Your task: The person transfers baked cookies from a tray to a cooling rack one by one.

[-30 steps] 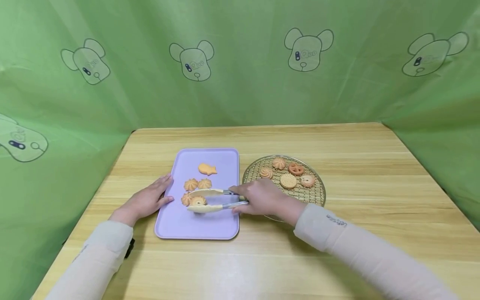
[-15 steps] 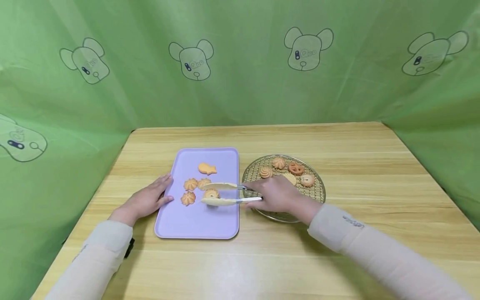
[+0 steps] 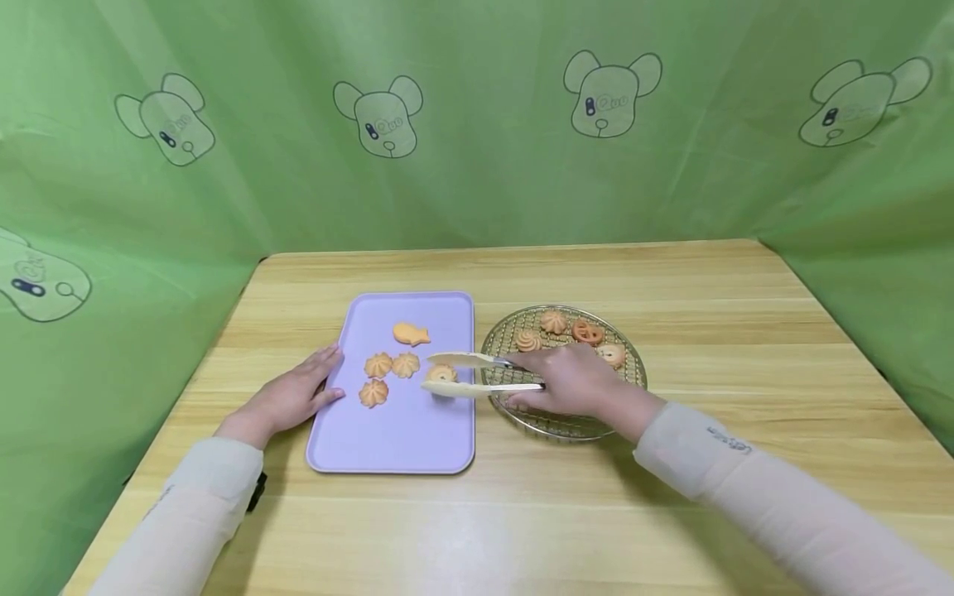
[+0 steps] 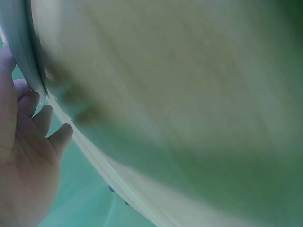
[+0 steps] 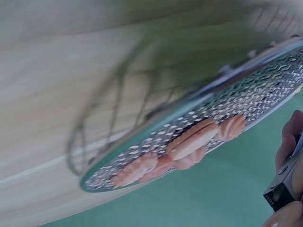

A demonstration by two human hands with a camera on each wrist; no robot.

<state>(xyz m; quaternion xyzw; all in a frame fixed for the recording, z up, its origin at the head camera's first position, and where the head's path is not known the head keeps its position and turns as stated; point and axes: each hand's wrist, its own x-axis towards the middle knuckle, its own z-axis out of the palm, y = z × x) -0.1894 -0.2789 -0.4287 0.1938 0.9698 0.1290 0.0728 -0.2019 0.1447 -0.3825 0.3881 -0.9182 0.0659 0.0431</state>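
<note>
My right hand [image 3: 570, 379] grips a pair of tongs [image 3: 464, 359] with pale tips and metal arms. Between the tips is a round cookie with a hole-like centre [image 3: 442, 373], over the right side of the purple tray [image 3: 387, 451]. My left hand [image 3: 291, 396] lies at the tray's left edge, fingers extended and fingertips right at the rim; the left wrist view shows its fingers [image 4: 59, 137] at the edge too. On the tray are a fish-shaped cookie [image 3: 411, 334] and three flower-shaped cookies [image 3: 374, 392]. The right wrist view catches the tongs' metal end [image 5: 281, 189].
Right of the tray stands a round wire rack [image 3: 574, 426], partly under my right hand. It bears a flower cookie [image 3: 553, 322], a swirl cookie [image 3: 528, 340], a pretzel cookie [image 3: 587, 332] and a round cookie [image 3: 611, 355]. A green curtain [image 3: 477, 190] surrounds the wooden table [image 3: 477, 538].
My right hand has moved right and slightly away with the tongs, bringing the round cookie from beside the flower cookies to the tray's right side. My left hand has stayed at the rim.
</note>
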